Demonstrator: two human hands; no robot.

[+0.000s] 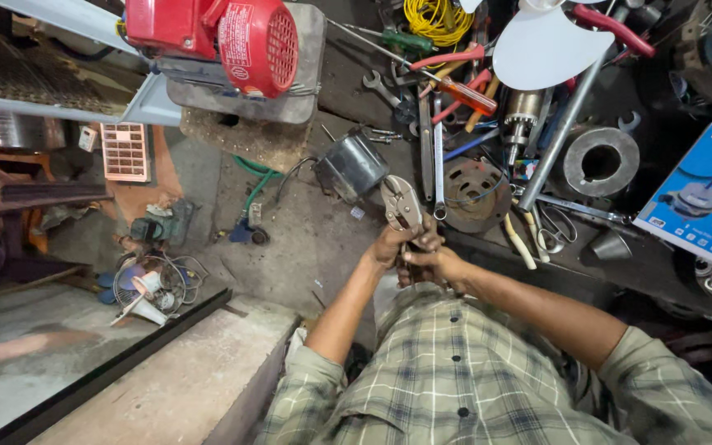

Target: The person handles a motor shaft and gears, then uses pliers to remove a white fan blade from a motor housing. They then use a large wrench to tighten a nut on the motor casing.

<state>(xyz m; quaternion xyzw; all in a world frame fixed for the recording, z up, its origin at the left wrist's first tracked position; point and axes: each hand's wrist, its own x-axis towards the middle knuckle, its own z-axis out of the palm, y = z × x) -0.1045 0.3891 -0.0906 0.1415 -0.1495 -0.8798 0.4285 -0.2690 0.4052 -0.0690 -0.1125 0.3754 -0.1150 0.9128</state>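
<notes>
Both my hands meet in front of my chest around the handles of a metal plier-like tool (402,204) with its jaws pointing away from me. My left hand (395,244) wraps the handles from the left. My right hand (432,264) closes over them from the right, just below. My checked-shirt sleeves are rolled up. The jaws hang above a dirty workbench, close to a small dark cylindrical motor housing (353,167) and a long spanner (438,156).
A red motor (232,37) sits on a slab at the top. The bench on the right is littered with screwdrivers, pliers, scissors (550,231), a metal ring (601,161), a rusty disc (473,194), a white fan blade (541,49) and a blue box (702,194). A concrete step (175,379) lies below left.
</notes>
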